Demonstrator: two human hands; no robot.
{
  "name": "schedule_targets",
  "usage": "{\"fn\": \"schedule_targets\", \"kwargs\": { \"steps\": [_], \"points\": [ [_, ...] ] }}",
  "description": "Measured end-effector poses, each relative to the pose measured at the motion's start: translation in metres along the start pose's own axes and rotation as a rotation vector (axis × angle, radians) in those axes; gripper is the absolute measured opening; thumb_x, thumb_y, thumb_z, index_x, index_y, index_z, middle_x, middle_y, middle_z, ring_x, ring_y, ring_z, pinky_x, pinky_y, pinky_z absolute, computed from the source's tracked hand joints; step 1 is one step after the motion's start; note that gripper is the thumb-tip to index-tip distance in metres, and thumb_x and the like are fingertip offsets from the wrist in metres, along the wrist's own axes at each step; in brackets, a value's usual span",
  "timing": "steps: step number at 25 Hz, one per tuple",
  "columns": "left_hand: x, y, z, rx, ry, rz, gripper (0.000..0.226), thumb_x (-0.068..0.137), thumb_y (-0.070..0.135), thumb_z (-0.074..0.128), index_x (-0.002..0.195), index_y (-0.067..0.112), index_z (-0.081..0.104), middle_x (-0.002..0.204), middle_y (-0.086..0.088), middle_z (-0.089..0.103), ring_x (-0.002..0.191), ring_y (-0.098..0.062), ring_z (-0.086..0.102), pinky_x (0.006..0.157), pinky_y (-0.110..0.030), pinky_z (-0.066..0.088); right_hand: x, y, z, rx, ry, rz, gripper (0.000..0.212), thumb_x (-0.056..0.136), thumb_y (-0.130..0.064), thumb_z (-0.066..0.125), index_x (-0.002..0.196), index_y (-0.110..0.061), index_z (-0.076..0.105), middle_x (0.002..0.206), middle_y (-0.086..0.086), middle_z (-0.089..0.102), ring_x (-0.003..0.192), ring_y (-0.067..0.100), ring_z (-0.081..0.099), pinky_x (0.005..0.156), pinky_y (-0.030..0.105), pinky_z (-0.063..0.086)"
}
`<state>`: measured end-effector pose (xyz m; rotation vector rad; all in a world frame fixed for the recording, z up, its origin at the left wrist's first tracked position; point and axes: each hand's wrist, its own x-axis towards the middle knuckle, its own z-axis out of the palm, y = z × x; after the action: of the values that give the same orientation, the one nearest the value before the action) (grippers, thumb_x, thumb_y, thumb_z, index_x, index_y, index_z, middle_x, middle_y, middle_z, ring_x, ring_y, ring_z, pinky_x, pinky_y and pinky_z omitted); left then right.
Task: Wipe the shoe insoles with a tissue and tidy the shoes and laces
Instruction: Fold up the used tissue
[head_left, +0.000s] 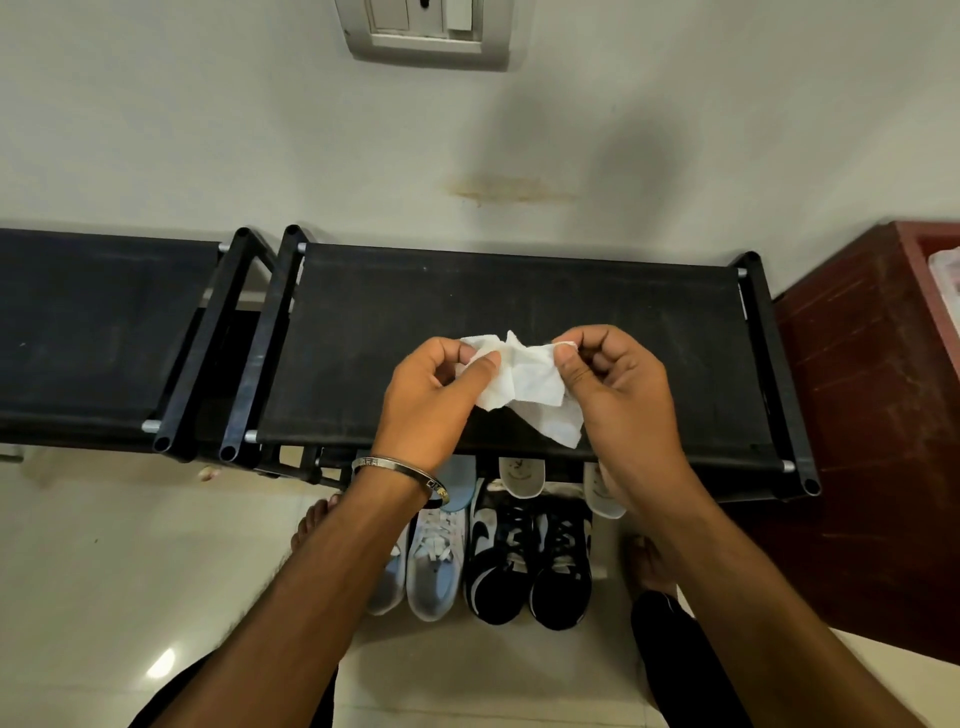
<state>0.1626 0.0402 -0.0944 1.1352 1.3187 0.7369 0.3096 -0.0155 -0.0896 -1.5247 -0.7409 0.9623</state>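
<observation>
A crumpled white tissue (530, 387) hangs between both hands above the black fabric top of the shoe rack (519, 306). My left hand (436, 395) pinches its left edge and my right hand (618, 384) pinches its right edge. On the floor below stand a pair of light blue and white sneakers (436, 561), partly hidden by my left forearm, and a pair of black and white sneakers (530, 561) with laces. Two pale insoles (522, 475) poke out from under the rack's front edge behind the black pair.
A second black rack (88, 322) stands to the left, close against the first. A dark red cabinet (872, 415) is at the right. My bare feet (311, 519) rest on the tiled floor on either side of the shoes. A switch plate (426, 31) is on the wall.
</observation>
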Motion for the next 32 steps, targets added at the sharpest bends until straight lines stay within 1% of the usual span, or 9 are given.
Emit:
{"fn": "schedule_targets", "kwargs": {
  "steps": [4, 7, 11, 15, 20, 23, 25, 29, 32],
  "points": [
    [0.005, -0.001, -0.005, -0.104, 0.075, -0.078, 0.017, 0.088, 0.018, 0.066, 0.073, 0.020, 0.061, 0.089, -0.014, 0.065, 0.087, -0.033, 0.064, 0.077, -0.042, 0.058, 0.002, 0.000, -0.001, 0.043, 0.042, 0.072, 0.008, 0.096, -0.011, 0.060, 0.096, -0.013, 0.068, 0.085, -0.005, 0.073, 0.082, 0.010, 0.069, 0.076, 0.032, 0.058],
    [0.003, 0.001, -0.003, -0.189, 0.051, -0.119, 0.013, 0.091, 0.014, 0.064, 0.079, 0.017, 0.059, 0.104, -0.019, 0.067, 0.098, -0.027, 0.068, 0.079, -0.046, 0.060, 0.001, 0.000, 0.000, 0.048, 0.069, 0.113, 0.009, 0.098, -0.015, 0.058, 0.095, -0.015, 0.066, 0.083, -0.010, 0.074, 0.081, 0.007, 0.070, 0.072, 0.028, 0.059],
    [0.001, 0.000, 0.000, -0.092, 0.053, -0.020, 0.012, 0.091, 0.015, 0.064, 0.081, 0.019, 0.059, 0.084, -0.009, 0.062, 0.082, -0.024, 0.064, 0.075, -0.052, 0.056, -0.001, 0.000, 0.001, 0.143, -0.072, 0.300, 0.033, 0.087, -0.041, 0.067, 0.105, -0.013, 0.066, 0.095, -0.003, 0.075, 0.087, 0.010, 0.072, 0.074, 0.028, 0.060],
    [0.002, 0.000, -0.002, -0.035, 0.098, 0.033, 0.015, 0.090, 0.009, 0.063, 0.084, 0.022, 0.059, 0.084, -0.005, 0.060, 0.080, -0.020, 0.060, 0.071, -0.044, 0.055, -0.003, 0.006, 0.002, 0.025, -0.130, 0.251, 0.013, 0.094, -0.013, 0.064, 0.106, -0.010, 0.070, 0.097, 0.005, 0.076, 0.093, 0.021, 0.073, 0.078, 0.033, 0.061],
    [-0.003, 0.006, -0.002, -0.112, 0.124, -0.058, 0.003, 0.096, 0.017, 0.058, 0.098, 0.019, 0.057, 0.093, 0.000, 0.064, 0.083, -0.015, 0.064, 0.053, -0.027, 0.056, -0.002, 0.006, 0.000, 0.096, -0.115, 0.211, 0.014, 0.097, -0.012, 0.060, 0.105, -0.009, 0.071, 0.098, 0.007, 0.076, 0.094, 0.025, 0.073, 0.082, 0.037, 0.060],
    [-0.007, 0.005, 0.003, -0.155, -0.030, -0.129, 0.023, 0.092, 0.033, 0.063, 0.111, 0.019, 0.059, 0.108, -0.003, 0.067, 0.094, -0.017, 0.068, 0.071, -0.034, 0.060, -0.005, 0.006, 0.004, 0.061, -0.150, 0.154, 0.016, 0.099, -0.016, 0.057, 0.104, -0.007, 0.070, 0.096, 0.010, 0.076, 0.091, 0.026, 0.073, 0.078, 0.038, 0.061],
    [-0.007, 0.003, 0.005, -0.075, -0.057, -0.053, 0.025, 0.091, 0.036, 0.065, 0.108, 0.018, 0.064, 0.102, 0.001, 0.068, 0.091, -0.010, 0.067, 0.075, -0.029, 0.057, -0.006, 0.004, 0.005, 0.011, -0.155, 0.114, 0.020, 0.099, -0.021, 0.058, 0.100, -0.005, 0.069, 0.093, 0.013, 0.074, 0.086, 0.027, 0.072, 0.074, 0.038, 0.060],
    [0.002, -0.001, -0.001, 0.061, 0.134, 0.095, 0.024, 0.098, 0.024, 0.055, 0.080, 0.019, 0.069, 0.075, 0.010, 0.066, 0.066, 0.001, 0.057, 0.060, -0.015, 0.046, -0.005, 0.003, 0.002, -0.037, -0.091, 0.092, 0.023, 0.100, -0.024, 0.056, 0.095, -0.006, 0.069, 0.088, 0.010, 0.073, 0.075, 0.014, 0.069, 0.063, 0.028, 0.058],
    [0.004, 0.000, -0.005, 0.052, 0.192, 0.137, 0.031, 0.100, 0.028, 0.051, 0.079, 0.015, 0.069, 0.063, 0.010, 0.061, 0.056, 0.002, 0.051, 0.052, -0.016, 0.042, -0.005, 0.005, 0.002, -0.031, -0.059, 0.097, 0.032, 0.101, -0.032, 0.053, 0.095, -0.004, 0.067, 0.090, 0.020, 0.070, 0.076, 0.025, 0.065, 0.066, 0.045, 0.057]
  ]
}}
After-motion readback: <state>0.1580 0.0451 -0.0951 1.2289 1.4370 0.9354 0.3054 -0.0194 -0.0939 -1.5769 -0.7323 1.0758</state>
